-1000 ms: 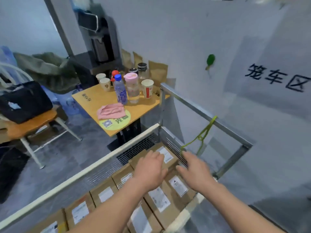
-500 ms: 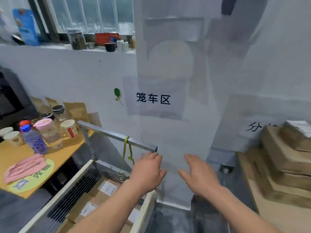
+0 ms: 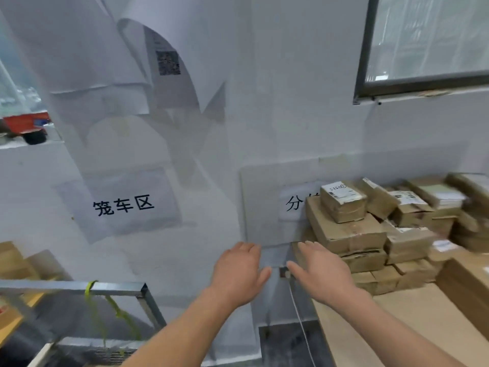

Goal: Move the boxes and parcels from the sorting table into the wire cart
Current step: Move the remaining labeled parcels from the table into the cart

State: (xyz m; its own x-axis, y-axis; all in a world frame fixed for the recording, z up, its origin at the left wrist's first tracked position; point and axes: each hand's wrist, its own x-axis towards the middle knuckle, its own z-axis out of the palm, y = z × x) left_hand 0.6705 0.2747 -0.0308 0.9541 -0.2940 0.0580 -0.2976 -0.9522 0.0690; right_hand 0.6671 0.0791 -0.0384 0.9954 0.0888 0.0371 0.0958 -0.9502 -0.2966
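Boxes (image 3: 346, 234) on the bench (image 3: 412, 313) are plain kraft brown with white shipping labels printed in black, and the bench top is a light tan wood tone. Wire cart (image 3: 116, 287) frame is dull grey metal with a yellow-green strap (image 3: 91, 287) tied on it. Wall (image 3: 264, 128) is pale whitish-grey with white paper signs (image 3: 124, 205) in bold black characters. Window frame (image 3: 423, 86) is dark grey, nearly black.
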